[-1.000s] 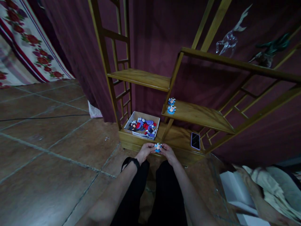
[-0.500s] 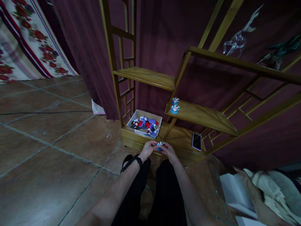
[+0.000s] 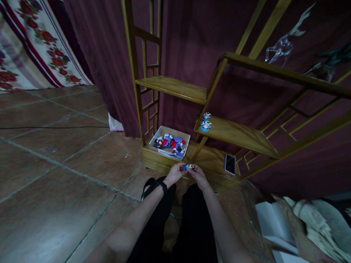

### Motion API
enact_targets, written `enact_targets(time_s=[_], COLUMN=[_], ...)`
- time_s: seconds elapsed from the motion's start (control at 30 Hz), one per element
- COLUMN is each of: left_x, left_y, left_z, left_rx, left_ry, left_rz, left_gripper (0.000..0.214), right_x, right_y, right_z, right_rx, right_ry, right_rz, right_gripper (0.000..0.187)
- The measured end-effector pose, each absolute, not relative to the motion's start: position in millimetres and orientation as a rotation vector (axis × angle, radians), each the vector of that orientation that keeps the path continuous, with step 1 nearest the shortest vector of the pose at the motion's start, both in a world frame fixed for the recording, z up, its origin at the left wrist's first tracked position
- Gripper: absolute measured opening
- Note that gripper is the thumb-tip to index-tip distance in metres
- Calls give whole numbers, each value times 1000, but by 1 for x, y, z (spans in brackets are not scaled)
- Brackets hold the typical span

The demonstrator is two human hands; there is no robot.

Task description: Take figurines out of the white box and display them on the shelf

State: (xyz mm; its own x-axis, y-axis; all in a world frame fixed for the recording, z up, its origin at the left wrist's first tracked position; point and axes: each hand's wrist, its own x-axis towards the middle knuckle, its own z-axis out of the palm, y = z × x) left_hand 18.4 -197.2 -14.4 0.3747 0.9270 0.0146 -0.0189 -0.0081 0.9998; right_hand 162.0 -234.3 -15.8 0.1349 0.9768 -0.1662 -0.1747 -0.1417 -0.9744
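Between my two hands is a small blue-and-white figurine (image 3: 189,167), too small to make out in detail. My left hand (image 3: 176,173) pinches it from the left, and my right hand (image 3: 198,174) grips it from the right. Just beyond my hands, an open cardboard box (image 3: 153,149) sits on the low base of the wooden rack; it holds several figurines and red, purple and black round pieces. Two similar figurines on blue bases, a nearer one (image 3: 206,126) and a farther one (image 3: 206,116), stand upright at the left end of the middle shelf (image 3: 236,136).
A phone (image 3: 230,164) lies on the rack's base to the right. Higher up are a clear glass animal figure (image 3: 282,47) and a dark green ornament (image 3: 326,64). White boxes (image 3: 275,223) and pale cloth (image 3: 315,219) are on the right. A black cable (image 3: 55,127) crosses the tiled floor.
The figurine has been turned in my fingers, and its blue base shows less. Both hands stay on it. The view has shifted slightly.
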Motion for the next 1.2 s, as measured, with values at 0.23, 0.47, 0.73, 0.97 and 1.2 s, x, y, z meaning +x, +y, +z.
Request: enact_targets(time_s=[0.23, 0.47, 0.73, 0.97, 1.2], left_x=[9, 9, 7, 9, 8], left_y=[-220, -229, -233, -233, -235], left_z=[2, 8, 8, 8, 10], left_rx=[2122, 2633, 2717, 2629, 2668], left_ry=[1086, 1115, 1052, 993, 989], left_rz=[709, 527, 541, 554, 545], left_gripper=[42, 44, 41, 39, 38], right_x=[171, 175, 179, 179, 179], right_y=[-238, -246, -252, -252, -252], right_z=[-19, -13, -5, -5, -4], right_rx=[-1242, -1222, -1163, -1192, -1184], right_ry=[-935, -1062, -1106, -1099, -1093], right_rz=[1285, 1307, 1390, 1400, 1424], right_gripper=[40, 42, 33, 36, 37])
